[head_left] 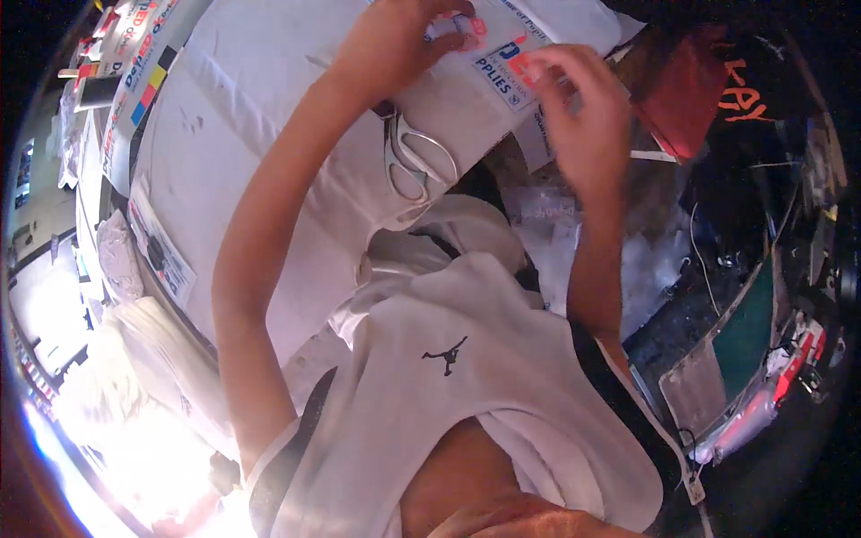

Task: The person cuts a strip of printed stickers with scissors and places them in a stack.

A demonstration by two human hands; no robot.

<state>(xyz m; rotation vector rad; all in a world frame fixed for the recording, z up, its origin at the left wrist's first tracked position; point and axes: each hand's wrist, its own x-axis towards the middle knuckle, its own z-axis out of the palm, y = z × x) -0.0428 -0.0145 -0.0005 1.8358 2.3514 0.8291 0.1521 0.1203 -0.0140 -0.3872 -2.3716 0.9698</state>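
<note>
A clear-and-white printed sheet [505, 79] with blue and red lettering lies at the far edge of the white-covered table [260, 108]. My left hand [395, 45] reaches in over it. Its thumb and finger close on a small red-and-white part at the sheet's left side. At the right edge of the sheet, my right hand [587, 112] hovers with fingers bent and apart, slightly blurred. Whether its fingertips touch the sheet is unclear. White-handled scissors [417, 163] rest on the cloth below my left wrist, their blades partly covered by my forearm.
To the right of the table hang or lie a red folded piece [691, 108] and crumpled clear plastic [619, 269]. Printed banner strips [139, 85] line the left edge. White cloth [134, 377] is heaped at lower left, near a bright glare. A green panel [744, 341] stands right.
</note>
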